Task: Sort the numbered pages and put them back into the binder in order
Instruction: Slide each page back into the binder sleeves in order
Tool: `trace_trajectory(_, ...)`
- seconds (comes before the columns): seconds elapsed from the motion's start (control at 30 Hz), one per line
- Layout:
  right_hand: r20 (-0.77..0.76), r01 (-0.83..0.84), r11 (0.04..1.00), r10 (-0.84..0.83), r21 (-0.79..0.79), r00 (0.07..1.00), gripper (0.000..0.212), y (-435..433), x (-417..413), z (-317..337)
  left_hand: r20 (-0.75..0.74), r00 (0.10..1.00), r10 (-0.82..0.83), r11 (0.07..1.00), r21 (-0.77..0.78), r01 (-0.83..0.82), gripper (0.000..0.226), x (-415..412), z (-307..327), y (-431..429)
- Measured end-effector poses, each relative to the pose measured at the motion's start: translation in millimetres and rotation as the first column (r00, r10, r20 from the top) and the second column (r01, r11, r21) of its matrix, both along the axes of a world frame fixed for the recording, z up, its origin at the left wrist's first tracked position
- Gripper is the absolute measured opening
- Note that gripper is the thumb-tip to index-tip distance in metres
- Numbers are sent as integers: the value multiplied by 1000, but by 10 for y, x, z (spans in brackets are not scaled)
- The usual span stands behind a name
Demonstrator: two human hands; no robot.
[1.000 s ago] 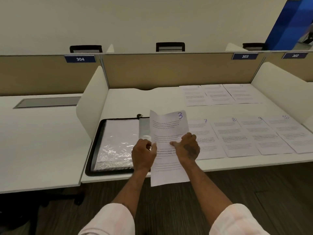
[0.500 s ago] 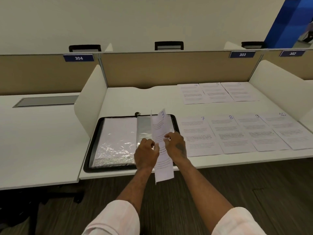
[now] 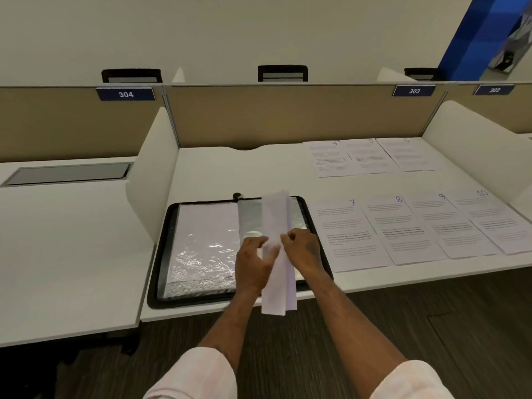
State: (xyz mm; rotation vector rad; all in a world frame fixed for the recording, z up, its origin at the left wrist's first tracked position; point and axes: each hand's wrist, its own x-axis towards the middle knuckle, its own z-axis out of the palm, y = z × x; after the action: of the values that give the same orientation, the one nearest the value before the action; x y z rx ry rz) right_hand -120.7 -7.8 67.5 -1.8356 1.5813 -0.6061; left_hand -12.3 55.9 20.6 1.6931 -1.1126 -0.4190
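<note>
Above the open binder [image 3: 157, 272], a black-rimmed rounded rectangle of crinkly glossy plastic sleeves, the left hand [image 3: 253, 262] and right hand [image 3: 302, 249] both pinch a white paper sheet [image 3: 275, 217] bent lengthwise into a narrow strip. Flat printed pages 7–10 [image 3: 403, 228] lie in a row right of the binder, pages 4–6 [image 3: 371, 156] farther back.

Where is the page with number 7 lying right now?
In the head view, page 7 lies flat on the desk, just right of the open binder and left of page 8.
</note>
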Motion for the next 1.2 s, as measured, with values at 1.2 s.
trace_trajectory(1.2,-417,-89,977,0,-194,909,29,231,-555,-475,445,647,-619,715,661,230,46,257,-705,-88)
